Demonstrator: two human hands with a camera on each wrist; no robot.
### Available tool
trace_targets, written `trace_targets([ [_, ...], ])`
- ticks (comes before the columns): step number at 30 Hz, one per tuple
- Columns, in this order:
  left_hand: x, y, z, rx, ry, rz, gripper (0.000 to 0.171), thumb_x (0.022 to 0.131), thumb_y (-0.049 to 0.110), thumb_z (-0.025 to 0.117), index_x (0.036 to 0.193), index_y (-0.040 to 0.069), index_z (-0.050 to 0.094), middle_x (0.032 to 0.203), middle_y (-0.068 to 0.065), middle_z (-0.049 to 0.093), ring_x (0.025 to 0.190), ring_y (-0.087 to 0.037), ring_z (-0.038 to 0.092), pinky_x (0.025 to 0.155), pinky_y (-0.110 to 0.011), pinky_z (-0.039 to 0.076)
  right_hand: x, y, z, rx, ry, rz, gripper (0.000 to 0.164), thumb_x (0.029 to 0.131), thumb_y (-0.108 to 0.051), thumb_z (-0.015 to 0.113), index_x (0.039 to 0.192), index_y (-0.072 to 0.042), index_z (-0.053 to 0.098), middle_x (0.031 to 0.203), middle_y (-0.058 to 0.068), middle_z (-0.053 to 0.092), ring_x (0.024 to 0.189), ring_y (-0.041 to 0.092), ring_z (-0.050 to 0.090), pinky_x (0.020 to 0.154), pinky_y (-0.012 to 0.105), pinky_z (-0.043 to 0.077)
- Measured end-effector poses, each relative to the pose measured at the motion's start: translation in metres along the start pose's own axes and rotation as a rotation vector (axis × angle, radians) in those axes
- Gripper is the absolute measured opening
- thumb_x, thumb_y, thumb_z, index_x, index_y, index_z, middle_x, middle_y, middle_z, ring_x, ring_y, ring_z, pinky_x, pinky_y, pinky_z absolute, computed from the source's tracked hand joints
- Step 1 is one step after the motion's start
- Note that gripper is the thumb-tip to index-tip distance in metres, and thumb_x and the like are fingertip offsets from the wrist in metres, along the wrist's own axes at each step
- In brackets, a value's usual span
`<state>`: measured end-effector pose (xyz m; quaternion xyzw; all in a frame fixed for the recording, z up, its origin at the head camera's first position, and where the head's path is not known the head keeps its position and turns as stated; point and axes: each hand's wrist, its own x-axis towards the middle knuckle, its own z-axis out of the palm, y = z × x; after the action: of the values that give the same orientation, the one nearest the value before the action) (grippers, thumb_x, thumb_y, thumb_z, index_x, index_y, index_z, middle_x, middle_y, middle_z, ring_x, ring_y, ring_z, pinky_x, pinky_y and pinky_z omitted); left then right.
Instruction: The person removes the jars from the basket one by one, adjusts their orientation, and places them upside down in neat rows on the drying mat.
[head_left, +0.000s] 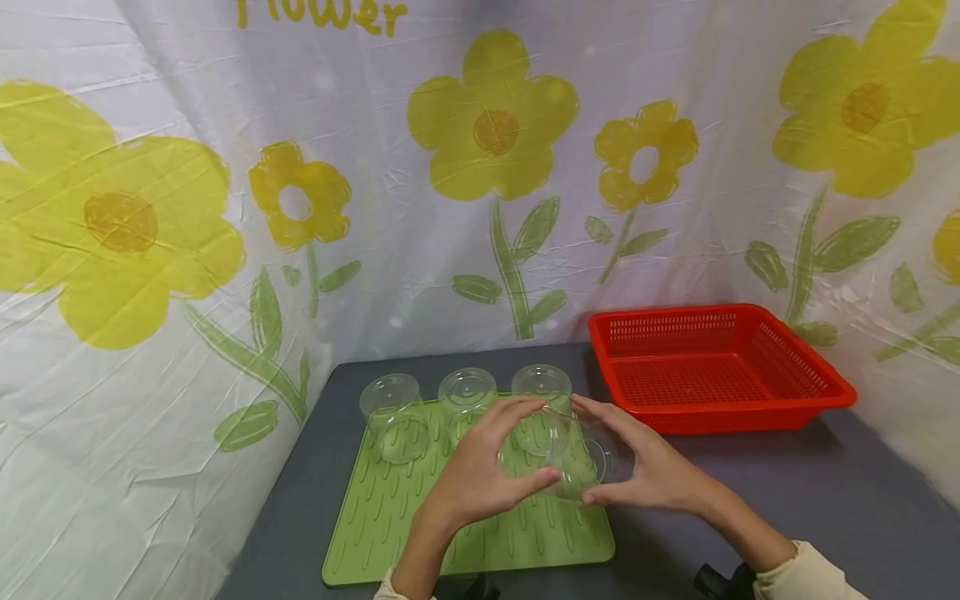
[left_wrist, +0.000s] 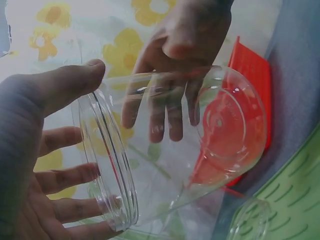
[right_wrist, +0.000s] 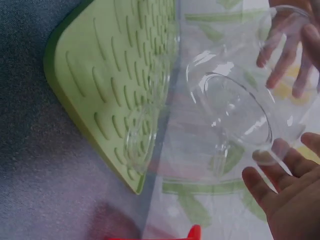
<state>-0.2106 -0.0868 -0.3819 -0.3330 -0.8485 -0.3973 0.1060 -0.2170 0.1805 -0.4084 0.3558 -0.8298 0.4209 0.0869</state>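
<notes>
A clear plastic jar [head_left: 573, 471] is held tipped on its side above the green mat. My left hand [head_left: 483, 467] grips its mouth end, the thumb on one side of the threaded rim [left_wrist: 112, 155] and the spread fingers on the other. Around the base end is my right hand [head_left: 652, 462], its fingers and thumb apart. Through the jar wall in the left wrist view, the right fingers look fairly straight. The jar's round base [right_wrist: 237, 107] faces the right wrist camera, with right fingertips [right_wrist: 262, 187] close by its edge.
Three more clear jars, left [head_left: 390, 400], middle [head_left: 467, 392] and right [head_left: 542, 382], stand along the back of the green ridged mat [head_left: 397, 533]. A red slotted basket [head_left: 735, 412] sits at the back right of the grey table [head_left: 281, 533]. Behind hangs a flowered curtain [head_left: 390, 283].
</notes>
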Motion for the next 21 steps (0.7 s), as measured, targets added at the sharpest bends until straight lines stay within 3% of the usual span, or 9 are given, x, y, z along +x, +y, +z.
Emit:
trace_targets([
  [6, -0.005, -0.004, -0.001, -0.027, 0.019, -0.004, 0.076, 0.085, 0.045, 0.081, 0.151, 0.040, 0.044, 0.153, 0.014, 0.047, 0.140, -0.016, 0.050, 0.106, -0.050, 0.051, -0.004, 0.007, -0.001, 0.131, 0.008, 0.052, 0.104, 0.075, -0.024, 0.092, 0.160, -0.026, 0.032, 0.154, 0.002, 0.050, 0.141, 0.022, 0.050, 0.112, 0.029, 0.046],
  [11, -0.009, -0.006, -0.003, -0.078, 0.034, -0.005, 0.076, 0.085, 0.042, 0.082, 0.151, 0.041, 0.043, 0.152, 0.016, 0.046, 0.139, -0.013, 0.049, 0.103, -0.043, 0.053, -0.006, 0.012, -0.001, 0.218, 0.009, 0.087, 0.100, 0.079, -0.017, 0.089, 0.160, -0.028, 0.032, 0.157, 0.005, 0.048, 0.141, 0.023, 0.050, 0.112, 0.019, 0.040],
  [16, -0.012, -0.009, -0.003, -0.129, 0.044, 0.034, 0.076, 0.086, 0.038, 0.082, 0.152, 0.038, 0.044, 0.152, 0.013, 0.047, 0.139, -0.013, 0.049, 0.103, -0.046, 0.054, -0.008, 0.018, -0.003, 0.373, -0.040, 0.059, 0.095, 0.085, -0.002, 0.080, 0.162, -0.020, 0.028, 0.160, 0.015, 0.041, 0.145, 0.007, 0.045, 0.111, 0.015, 0.039],
  [21, -0.013, -0.011, -0.003, -0.156, 0.065, 0.087, 0.075, 0.087, 0.034, 0.082, 0.152, 0.031, 0.045, 0.152, 0.005, 0.048, 0.137, -0.019, 0.052, 0.103, -0.047, 0.054, -0.009, 0.021, -0.003, 0.562, -0.094, 0.059, 0.090, 0.089, 0.005, 0.070, 0.163, -0.013, 0.023, 0.162, 0.007, 0.037, 0.146, 0.003, 0.040, 0.110, 0.021, 0.044],
])
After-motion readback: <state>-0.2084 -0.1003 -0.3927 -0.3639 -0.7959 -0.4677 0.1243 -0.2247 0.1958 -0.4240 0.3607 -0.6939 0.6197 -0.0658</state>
